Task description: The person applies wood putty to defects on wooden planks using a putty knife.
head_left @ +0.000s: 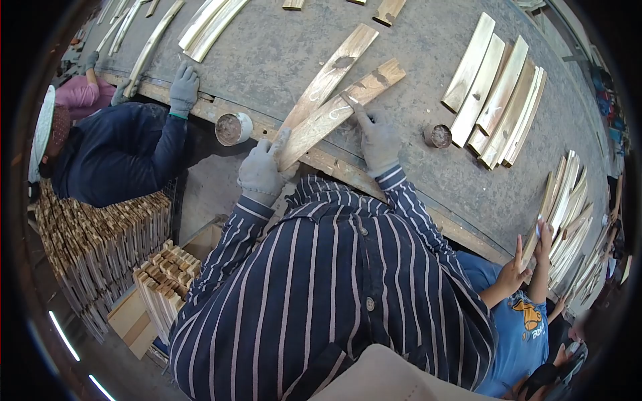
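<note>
In the head view, my gloved left hand [262, 168] grips the near end of a wooden slat [322, 125], which slants away across the table edge. White chalk-like marks and darker patches show on its face. My gloved right hand [380, 142] is closed at the slat's right side. Its forefinger points at the marked middle, and a small dark thing seems to be under the fingertip; I cannot make out what it is. A second slat [344, 59] with a dark patch lies just behind, partly covered by the first.
A white tub of brownish paste [233, 129] sits at the table edge on the left, a small brown cup [438, 136] on the right. Several slats [496, 100] lie at the right. Co-workers stand on both sides; stacked slats [100, 234] fill the lower left.
</note>
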Demonstrator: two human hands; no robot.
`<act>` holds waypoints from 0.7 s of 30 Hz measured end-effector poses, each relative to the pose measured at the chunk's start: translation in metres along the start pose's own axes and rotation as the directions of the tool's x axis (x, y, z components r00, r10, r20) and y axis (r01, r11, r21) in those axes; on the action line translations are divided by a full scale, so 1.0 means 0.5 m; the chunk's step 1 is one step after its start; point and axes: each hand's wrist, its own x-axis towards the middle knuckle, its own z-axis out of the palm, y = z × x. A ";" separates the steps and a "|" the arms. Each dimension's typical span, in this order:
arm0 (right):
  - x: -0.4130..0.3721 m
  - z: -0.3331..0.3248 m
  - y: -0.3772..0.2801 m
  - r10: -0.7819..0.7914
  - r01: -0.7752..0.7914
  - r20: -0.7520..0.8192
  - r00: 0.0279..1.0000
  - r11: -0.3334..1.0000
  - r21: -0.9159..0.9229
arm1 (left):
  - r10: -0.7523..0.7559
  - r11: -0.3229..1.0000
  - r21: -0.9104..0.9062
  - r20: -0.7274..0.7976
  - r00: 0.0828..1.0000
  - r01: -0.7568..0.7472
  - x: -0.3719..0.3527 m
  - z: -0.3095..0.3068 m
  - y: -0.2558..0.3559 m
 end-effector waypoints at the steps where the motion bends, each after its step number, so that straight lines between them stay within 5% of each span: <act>1: -0.002 -0.009 -0.004 0.000 0.000 -0.001 1.000 1.000 0.001 | -0.001 1.000 -0.009 0.007 1.000 0.001 -0.001 -0.001 0.000; 4: 0.002 -0.037 -0.005 0.022 -0.019 -0.018 1.000 0.988 0.156 | 0.048 0.998 0.052 -0.050 0.998 -0.045 -0.004 0.004 -0.002; 8: 0.025 -0.043 -0.007 0.079 -0.079 -0.009 0.997 0.996 0.043 | 0.161 0.968 0.221 -0.174 0.972 -0.121 -0.003 0.019 -0.014; 10: 0.023 -0.049 -0.011 -0.015 0.016 0.013 1.000 0.999 -0.036 | 0.228 0.946 0.288 -0.270 0.935 -0.148 0.001 0.024 -0.019; 15: 0.025 -0.068 -0.014 -0.045 0.045 0.009 0.999 0.999 0.017 | 0.257 0.927 0.348 -0.321 0.912 -0.138 0.006 0.027 -0.019; 18: 0.035 -0.073 -0.021 0.092 -0.080 0.098 0.991 0.990 -0.115 | 0.257 0.925 0.356 -0.331 0.908 -0.132 0.006 0.035 -0.024; 21: 0.027 -0.074 -0.020 -0.029 0.026 0.052 0.998 0.998 0.058 | 0.227 0.941 0.311 -0.290 0.930 -0.133 0.008 0.031 -0.023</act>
